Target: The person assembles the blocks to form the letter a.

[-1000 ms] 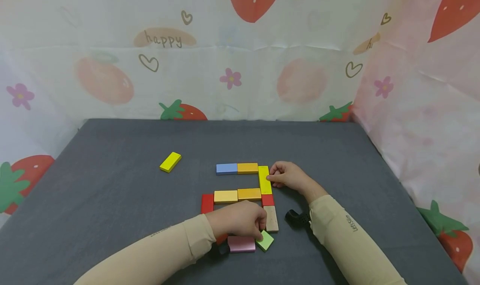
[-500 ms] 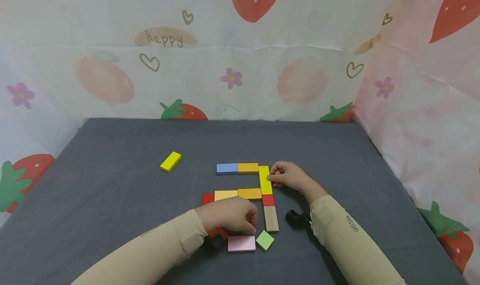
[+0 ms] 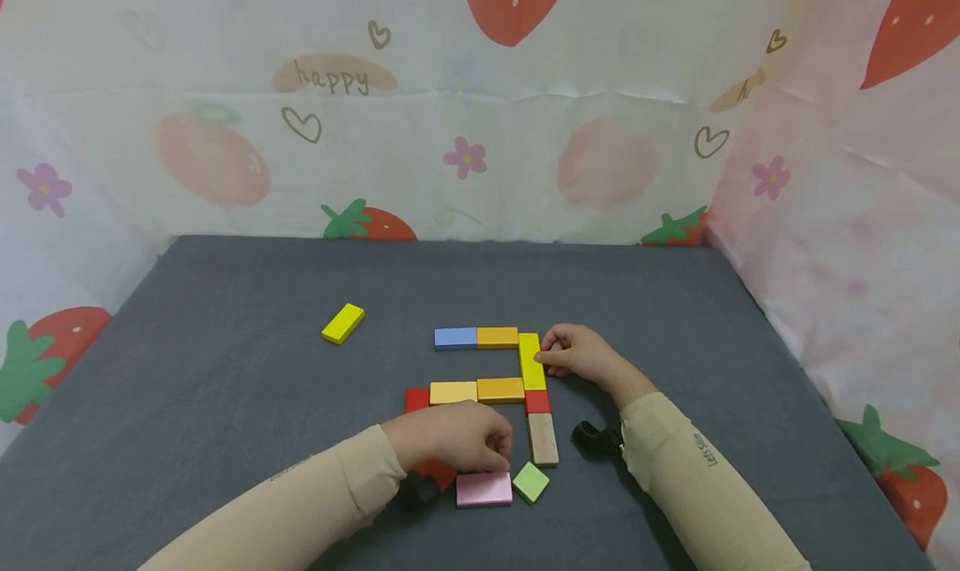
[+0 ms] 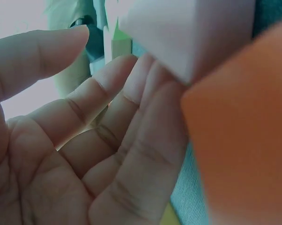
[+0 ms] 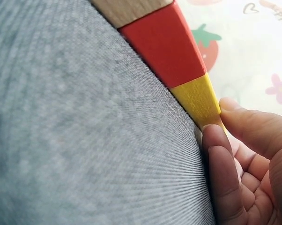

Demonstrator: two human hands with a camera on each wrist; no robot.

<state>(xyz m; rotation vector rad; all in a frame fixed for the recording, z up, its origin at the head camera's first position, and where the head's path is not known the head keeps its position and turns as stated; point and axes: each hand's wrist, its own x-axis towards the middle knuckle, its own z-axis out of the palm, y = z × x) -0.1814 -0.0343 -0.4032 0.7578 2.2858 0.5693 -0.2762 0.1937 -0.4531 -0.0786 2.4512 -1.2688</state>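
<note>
My left hand is over the near part of a block outline, its thumb apart from the other fingers. In the left wrist view its fingertips lie close against a pink block and an orange block; whether they touch is unclear. Beside the pink block lies a tilted light green block. At the far right of the outline, my right hand holds the edge of a yellow block, thumb on top and fingertips at its side. A red block adjoins that yellow block.
A plain wooden block continues the right side. Farther back lie a blue block and orange-yellow block. Two yellowish blocks form a middle row, with a red block at its left. A loose yellow block lies back left.
My left hand has let go of the green block and moved left, above the pink block. The right hand has stayed at the yellow block.
</note>
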